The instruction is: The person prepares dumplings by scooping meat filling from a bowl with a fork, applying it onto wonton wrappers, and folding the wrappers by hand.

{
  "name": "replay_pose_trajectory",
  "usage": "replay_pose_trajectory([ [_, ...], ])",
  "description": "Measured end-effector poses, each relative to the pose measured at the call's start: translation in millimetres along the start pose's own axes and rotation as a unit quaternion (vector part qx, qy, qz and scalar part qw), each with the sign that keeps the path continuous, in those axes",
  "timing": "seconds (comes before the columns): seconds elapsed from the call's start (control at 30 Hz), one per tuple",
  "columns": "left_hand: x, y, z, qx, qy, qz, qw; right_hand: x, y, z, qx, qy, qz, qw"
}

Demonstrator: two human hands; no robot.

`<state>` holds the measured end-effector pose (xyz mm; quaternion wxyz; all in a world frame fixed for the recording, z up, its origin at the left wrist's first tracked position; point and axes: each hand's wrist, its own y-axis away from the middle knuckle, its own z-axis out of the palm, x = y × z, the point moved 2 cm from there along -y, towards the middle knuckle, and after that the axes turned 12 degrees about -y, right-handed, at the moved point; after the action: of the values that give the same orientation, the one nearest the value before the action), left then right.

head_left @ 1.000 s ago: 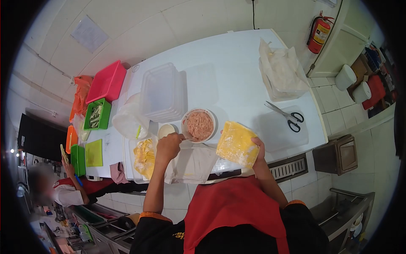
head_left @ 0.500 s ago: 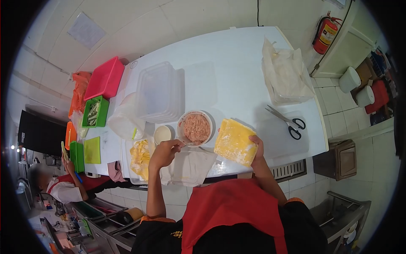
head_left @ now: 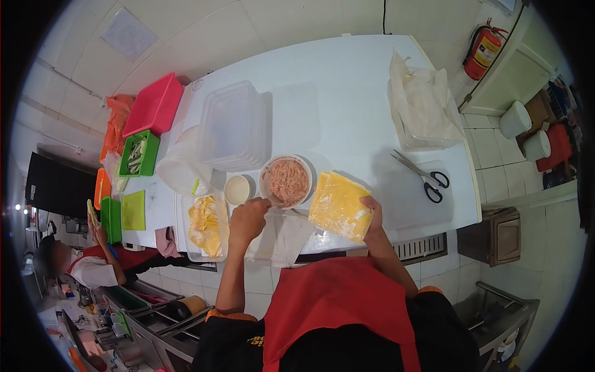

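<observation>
My left hand (head_left: 249, 220) is closed at the near left rim of a white bowl (head_left: 307, 193) of pinkish minced meat (head_left: 287, 178). From its fingers a thin utensil reaches into the meat; its head is hidden. My right hand (head_left: 372, 218) grips the right edge of a stack of square yellow dough wrappers (head_left: 339, 206), dusted with flour and tilted beside the bowl. A small cup (head_left: 237, 190) of pale liquid stands left of the bowl. Folded yellow dumplings (head_left: 207, 226) lie in a clear tray, next to a whitish cloth (head_left: 282, 235) at the table's near edge.
Stacked clear plastic containers (head_left: 229, 124) stand behind the bowl. Black-handled scissors (head_left: 427, 180) and a cloth-covered container (head_left: 424, 111) are on the right. Pink bin (head_left: 155, 102) and green basket (head_left: 147, 158) sit far left, where another person (head_left: 93, 266) works.
My left hand has turned and moved its fingers slightly up and over the bowl's near rim. The wrapper stack has shifted slightly left in my right hand's grip.
</observation>
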<state>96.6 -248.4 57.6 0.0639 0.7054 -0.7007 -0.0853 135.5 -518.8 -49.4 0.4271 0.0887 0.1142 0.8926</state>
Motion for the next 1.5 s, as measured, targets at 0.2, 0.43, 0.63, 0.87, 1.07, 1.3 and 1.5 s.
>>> replay_pose_trajectory([
  [0.2,-37.0,1.2,3.5,0.024,0.337,0.081,0.938,8.5,9.7,19.3,0.013,0.051,-0.022,0.998],
  [0.43,21.6,26.7,-72.1,0.177,0.394,0.047,0.9,33.0,10.3,48.6,-0.023,0.105,-0.066,0.992],
  [0.63,38.9,26.9,-74.1,0.27,0.317,0.089,0.905,52.8,5.8,72.4,-0.061,0.069,-0.063,0.994],
  [0.87,62.0,26.8,-55.6,0.4,0.246,0.114,0.875,64.9,9.5,92.7,-0.058,0.033,-0.102,0.993],
  [1.07,66.4,29.4,-38.2,0.347,0.204,0.097,0.91,59.1,5.9,88.2,-0.067,-0.016,-0.092,0.993],
  [1.3,40.6,40.3,-53.7,0.353,0.193,0.114,0.908,48.6,2.2,93.5,-0.092,-0.031,-0.079,0.992],
  [1.5,21.2,47.3,-97.9,0.287,0.207,0.088,0.931,51.9,0.3,84.0,-0.063,0.005,-0.041,0.997],
])
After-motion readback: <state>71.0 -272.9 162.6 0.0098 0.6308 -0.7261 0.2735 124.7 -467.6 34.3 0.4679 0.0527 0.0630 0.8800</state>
